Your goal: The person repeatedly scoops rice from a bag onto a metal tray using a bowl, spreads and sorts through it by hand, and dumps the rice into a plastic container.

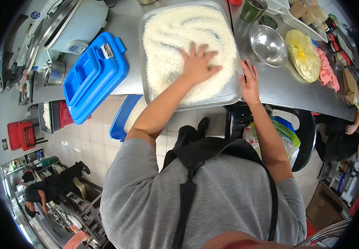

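A large metal tray (145, 12) sits on the steel worktop, covered by a layer of pale, breadcrumb-like crumbs (167, 54) with swept ridges and thin patches. My left hand (198, 64) lies palm down on the crumbs near the middle, fingers spread and slightly blurred. At the tray's right edge is my right hand (250, 83), its fingers stretched out along the outside of the rim; whether it presses on the rim I cannot tell. Left of the tray, a blue plastic lid (100, 74) juts over the worktop's front edge.
Below the worktop stands a blue tub (121, 116) with pale contents. A steel bowl (269, 45), a tied yellow bag (302, 56) and a pink cloth (328, 70) lie to the right. A large cooker (84, 20) stands left. A black chair (306, 137) is by my right arm. Co-workers are at both sides.
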Tool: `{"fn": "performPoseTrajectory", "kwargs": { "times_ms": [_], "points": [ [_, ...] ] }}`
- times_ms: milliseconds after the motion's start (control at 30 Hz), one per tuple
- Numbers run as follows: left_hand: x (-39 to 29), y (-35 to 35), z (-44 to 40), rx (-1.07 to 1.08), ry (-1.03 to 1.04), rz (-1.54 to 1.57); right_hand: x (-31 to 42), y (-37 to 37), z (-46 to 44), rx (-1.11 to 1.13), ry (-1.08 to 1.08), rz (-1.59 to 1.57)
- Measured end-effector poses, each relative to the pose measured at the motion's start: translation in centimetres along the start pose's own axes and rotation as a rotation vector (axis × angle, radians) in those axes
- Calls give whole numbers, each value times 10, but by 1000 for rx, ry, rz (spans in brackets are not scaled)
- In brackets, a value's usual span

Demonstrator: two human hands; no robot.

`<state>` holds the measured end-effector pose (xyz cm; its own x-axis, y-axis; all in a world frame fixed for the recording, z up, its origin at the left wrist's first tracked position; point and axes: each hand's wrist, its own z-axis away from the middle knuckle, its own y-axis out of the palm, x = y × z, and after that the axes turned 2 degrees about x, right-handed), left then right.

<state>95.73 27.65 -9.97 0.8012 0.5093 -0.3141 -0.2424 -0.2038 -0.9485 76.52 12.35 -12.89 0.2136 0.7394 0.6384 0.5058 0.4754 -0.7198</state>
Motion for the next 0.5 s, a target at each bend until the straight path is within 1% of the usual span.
{"fn": "performPoseTrajectory", "kwargs": {
  "times_ms": [67,100,133,200,267,333,400,467,500],
  "points": [
    [-7,-1,18,32,161,48,-2,1,0,-2,6,-4],
    [-7,-1,28,38,199,61,-2,1,0,-10,1,-14],
    [-4,-3,36,39,196,60,-2,1,0,-19,-2,-24],
    [6,-15,54,101,302,63,-3,2,0,-17,0,-18],
    [21,-30,67,147,302,64,-3,2,0,-16,5,-12],
    [39,-43,76,237,311,24,-2,1,0,-17,0,-17],
    [61,-53,80,228,290,24,-3,1,-1,-19,-1,-15],
    [86,-58,81,134,267,24,-3,2,0,-22,1,-12],
    [88,-69,82,58,271,40,-3,1,0,-26,-2,-21]
  ]
}}
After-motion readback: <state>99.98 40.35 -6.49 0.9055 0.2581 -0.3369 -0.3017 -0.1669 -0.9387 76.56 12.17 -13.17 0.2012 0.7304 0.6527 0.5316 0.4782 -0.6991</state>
